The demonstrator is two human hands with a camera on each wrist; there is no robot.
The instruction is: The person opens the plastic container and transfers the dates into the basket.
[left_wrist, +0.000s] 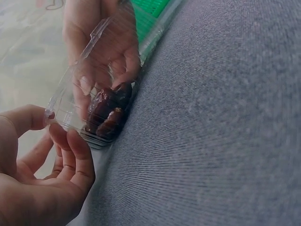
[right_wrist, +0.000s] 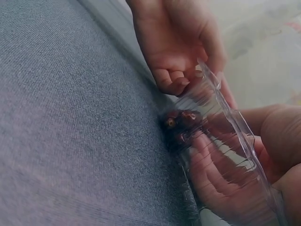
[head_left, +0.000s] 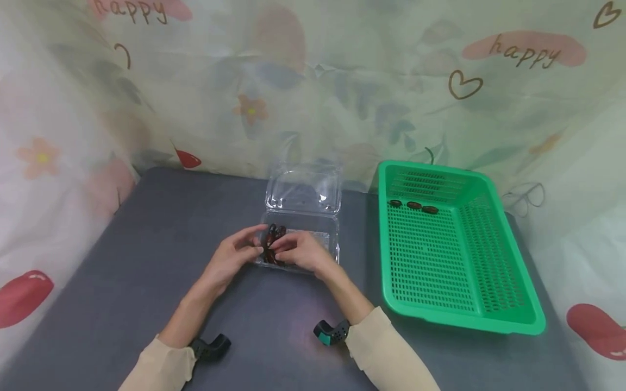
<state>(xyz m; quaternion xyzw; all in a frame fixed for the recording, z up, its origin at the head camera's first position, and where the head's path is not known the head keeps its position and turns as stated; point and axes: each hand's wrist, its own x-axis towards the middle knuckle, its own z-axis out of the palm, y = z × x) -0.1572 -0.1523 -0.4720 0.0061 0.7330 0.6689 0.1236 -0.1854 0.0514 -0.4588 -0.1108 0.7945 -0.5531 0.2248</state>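
Observation:
In the head view a clear plastic clamshell box [head_left: 323, 221] lies on the table with its lid [head_left: 303, 190] raised at the back. Several dark red-brown dates [head_left: 270, 239] lie together at its left end. The left hand [head_left: 231, 256] pinches the box's left rim, thumb at the edge and fingers against the outer wall [left_wrist: 75, 150]. Reaching in from the right, the right hand [head_left: 305, 252] has its fingertips [right_wrist: 200, 139] down at the dates [left_wrist: 101, 106]. The wall's glare and ridges hide whether a date is pinched between them.
A green perforated plastic basket [head_left: 386, 260] stands on the right, with three dates [head_left: 414, 206] near its far end. Grey cloth covers the table [head_left: 161, 233]. A printed curtain [head_left: 342, 108] hangs behind it and at both sides.

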